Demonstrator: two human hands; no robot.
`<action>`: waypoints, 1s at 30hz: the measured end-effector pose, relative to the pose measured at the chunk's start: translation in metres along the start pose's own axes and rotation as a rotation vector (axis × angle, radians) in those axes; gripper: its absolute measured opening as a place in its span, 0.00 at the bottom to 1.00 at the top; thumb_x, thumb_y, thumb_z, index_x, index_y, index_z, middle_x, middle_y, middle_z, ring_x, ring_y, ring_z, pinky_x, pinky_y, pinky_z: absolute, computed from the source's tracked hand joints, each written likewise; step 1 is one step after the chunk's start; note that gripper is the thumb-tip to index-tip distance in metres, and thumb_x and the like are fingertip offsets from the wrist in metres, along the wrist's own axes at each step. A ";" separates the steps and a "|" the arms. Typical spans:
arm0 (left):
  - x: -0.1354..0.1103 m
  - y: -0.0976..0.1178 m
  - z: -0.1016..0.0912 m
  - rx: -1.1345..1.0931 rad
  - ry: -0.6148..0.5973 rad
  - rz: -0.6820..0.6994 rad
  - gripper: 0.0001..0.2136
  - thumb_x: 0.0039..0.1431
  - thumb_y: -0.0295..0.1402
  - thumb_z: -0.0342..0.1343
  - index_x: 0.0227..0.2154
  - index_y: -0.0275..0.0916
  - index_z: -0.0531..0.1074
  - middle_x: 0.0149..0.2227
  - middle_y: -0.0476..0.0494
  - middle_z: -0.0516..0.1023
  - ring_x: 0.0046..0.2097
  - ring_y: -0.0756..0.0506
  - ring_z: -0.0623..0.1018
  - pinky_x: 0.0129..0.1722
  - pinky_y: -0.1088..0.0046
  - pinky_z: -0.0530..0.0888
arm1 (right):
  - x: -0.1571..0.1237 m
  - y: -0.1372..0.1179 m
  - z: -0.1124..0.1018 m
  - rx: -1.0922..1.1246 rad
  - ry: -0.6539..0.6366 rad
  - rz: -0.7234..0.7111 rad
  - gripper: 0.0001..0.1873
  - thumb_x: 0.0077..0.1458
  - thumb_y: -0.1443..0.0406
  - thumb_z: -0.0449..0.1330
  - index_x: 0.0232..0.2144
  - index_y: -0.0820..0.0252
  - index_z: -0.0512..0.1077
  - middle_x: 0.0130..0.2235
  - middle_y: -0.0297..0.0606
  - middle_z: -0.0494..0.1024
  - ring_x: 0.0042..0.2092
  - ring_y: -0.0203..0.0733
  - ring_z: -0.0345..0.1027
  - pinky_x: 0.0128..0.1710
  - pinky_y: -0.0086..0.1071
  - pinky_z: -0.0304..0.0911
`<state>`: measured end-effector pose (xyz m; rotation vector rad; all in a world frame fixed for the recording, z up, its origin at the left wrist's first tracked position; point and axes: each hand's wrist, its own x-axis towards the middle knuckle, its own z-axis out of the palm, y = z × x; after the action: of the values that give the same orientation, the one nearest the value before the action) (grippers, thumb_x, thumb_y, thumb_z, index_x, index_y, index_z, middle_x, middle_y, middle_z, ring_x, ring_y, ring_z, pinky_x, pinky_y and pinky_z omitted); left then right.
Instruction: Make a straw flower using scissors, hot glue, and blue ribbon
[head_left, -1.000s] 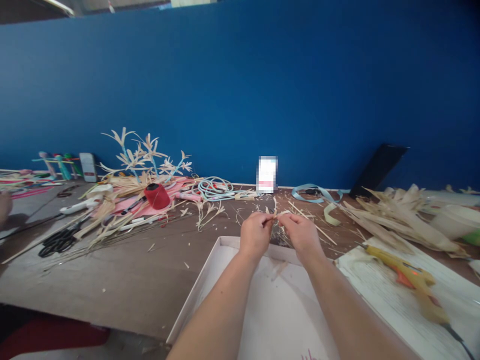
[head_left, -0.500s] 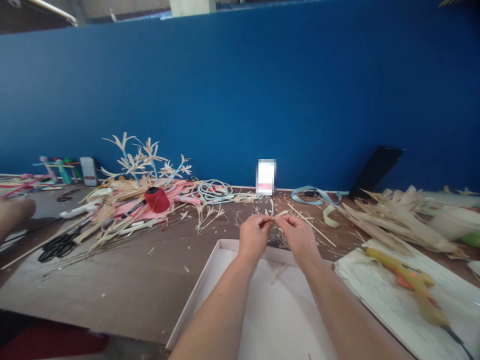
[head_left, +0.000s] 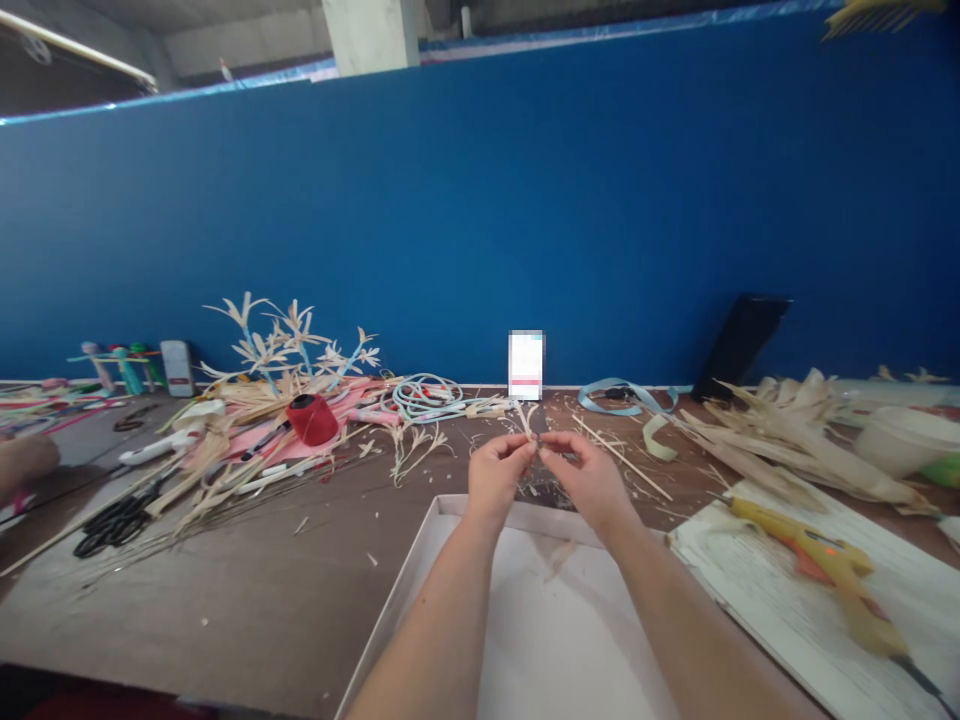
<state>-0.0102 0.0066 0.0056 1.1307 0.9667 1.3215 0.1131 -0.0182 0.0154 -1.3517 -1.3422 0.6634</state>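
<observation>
Near the far edge of the white box [head_left: 559,521], your left hand [head_left: 495,478] and right hand [head_left: 591,478] met at the fingertips, both pinching the base of a small pale husk piece [head_left: 528,418], its strips splaying upward. To your right, a yellow glue gun [head_left: 817,555] lay across papers [head_left: 772,612] on the desk [head_left: 277,590].

Cannot make out the gripped ends of the pale strips [head_left: 528,424], covered by the fingers [head_left: 565,440]. Cannot read the lit screen [head_left: 526,364], blurred into blocks, nor the writing on the paper sheets [head_left: 810,630], too faint. Can follow the hand of another person [head_left: 26,465] only to the left edge, the white box [head_left: 562,620] only to the bottom edge, partly hidden by forearms [head_left: 450,600], and the yellow toothed thing [head_left: 885,15] only to the top edge.
</observation>
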 end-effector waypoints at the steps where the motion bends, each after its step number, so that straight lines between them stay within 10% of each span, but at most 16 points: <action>1: 0.000 0.000 -0.001 -0.017 -0.007 0.006 0.13 0.43 0.36 0.61 0.33 0.35 0.77 0.28 0.46 0.77 0.27 0.52 0.71 0.27 0.78 0.68 | -0.001 -0.001 0.000 -0.019 -0.015 -0.024 0.16 0.46 0.58 0.58 0.36 0.59 0.73 0.36 0.39 0.76 0.31 0.39 0.66 0.30 0.31 0.60; 30: -0.005 0.003 0.001 0.121 -0.077 0.358 0.08 0.46 0.33 0.59 0.30 0.39 0.77 0.35 0.44 0.74 0.38 0.49 0.73 0.38 0.74 0.70 | -0.007 0.001 0.000 -0.109 0.071 -0.223 0.12 0.50 0.61 0.55 0.36 0.58 0.72 0.36 0.38 0.75 0.25 0.35 0.61 0.26 0.29 0.59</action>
<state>-0.0104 0.0012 0.0087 1.4878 0.8206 1.5052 0.1116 -0.0243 0.0128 -1.2752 -1.4628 0.3926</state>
